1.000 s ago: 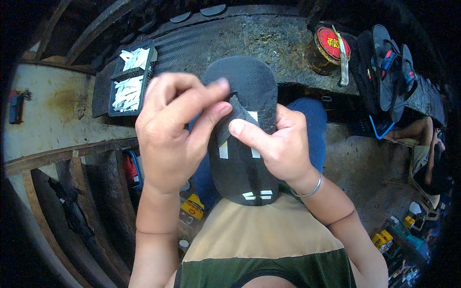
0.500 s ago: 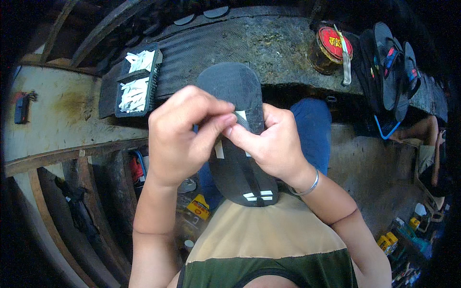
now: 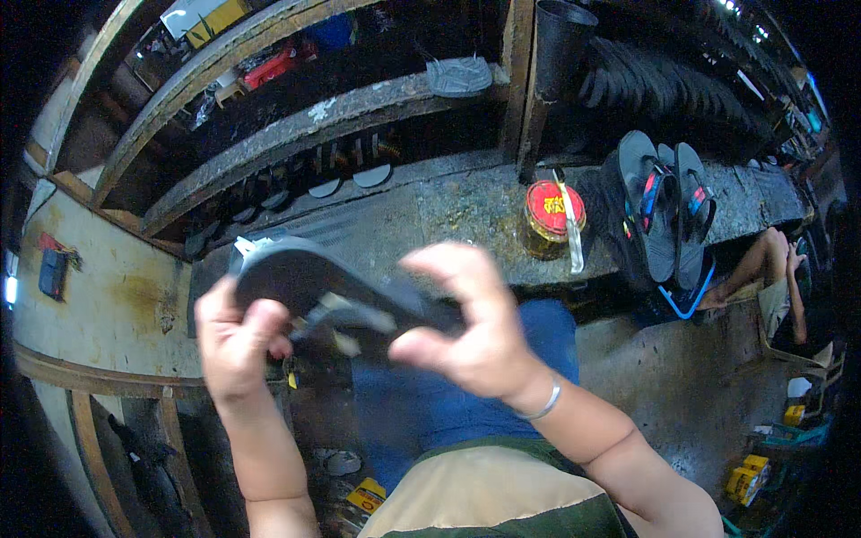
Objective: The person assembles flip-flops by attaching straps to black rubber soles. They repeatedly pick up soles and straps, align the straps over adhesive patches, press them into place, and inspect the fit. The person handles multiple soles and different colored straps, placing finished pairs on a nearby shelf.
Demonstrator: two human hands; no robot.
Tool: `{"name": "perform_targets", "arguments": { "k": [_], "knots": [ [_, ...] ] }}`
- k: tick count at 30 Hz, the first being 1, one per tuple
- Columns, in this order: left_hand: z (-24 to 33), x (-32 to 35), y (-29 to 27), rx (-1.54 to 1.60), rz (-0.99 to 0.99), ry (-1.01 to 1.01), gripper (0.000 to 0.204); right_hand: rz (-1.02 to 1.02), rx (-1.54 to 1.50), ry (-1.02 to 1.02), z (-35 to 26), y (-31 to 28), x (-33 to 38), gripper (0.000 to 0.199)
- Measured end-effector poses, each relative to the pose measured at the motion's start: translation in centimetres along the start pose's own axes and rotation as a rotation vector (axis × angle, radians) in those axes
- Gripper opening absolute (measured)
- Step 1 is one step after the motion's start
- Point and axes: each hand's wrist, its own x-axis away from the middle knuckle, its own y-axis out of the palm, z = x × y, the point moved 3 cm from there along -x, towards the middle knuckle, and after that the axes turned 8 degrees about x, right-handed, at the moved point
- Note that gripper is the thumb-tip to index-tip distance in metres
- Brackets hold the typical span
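A black flip-flop [image 3: 300, 276], blurred by motion, is held up sideways between my hands, its sole bent in a curve. Below the sole a strap loop and pale strips show, smeared. My left hand [image 3: 238, 345] grips the sole's left end, thumb in front and most fingers hidden behind. Around the right end my right hand [image 3: 480, 327] is curled, thumb below and fingers above, with the end of the sole between them. A silver bracelet [image 3: 542, 402] circles my right wrist.
On the dark workbench [image 3: 457, 211] stands a tin with a red lid [image 3: 552, 202], a knife [image 3: 571, 229] lying across it. Finished flip-flops [image 3: 647, 211] stand to the right. A shelf beam [image 3: 332, 112] runs above. Another person's bent leg [image 3: 762, 260] shows at far right.
The sole was upright in front of me, both hands pinching at its middle. Now it is turned sideways and bent, with my hands at opposite ends. The view has tilted up.
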Motion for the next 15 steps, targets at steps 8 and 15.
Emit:
{"name": "perform_targets", "arguments": {
  "k": [8, 15],
  "knots": [
    [-4.5, -18.0, 8.4, -0.498, -0.021, 0.743, 0.047, -0.365, -0.383, 0.621, 7.3, 3.0, 3.7, 0.02],
    [-10.8, -23.9, 14.2, -0.729, 0.003, 0.625, 0.061, -0.318, 0.121, 0.597, 19.4, 13.3, -4.6, 0.043]
  ]
}}
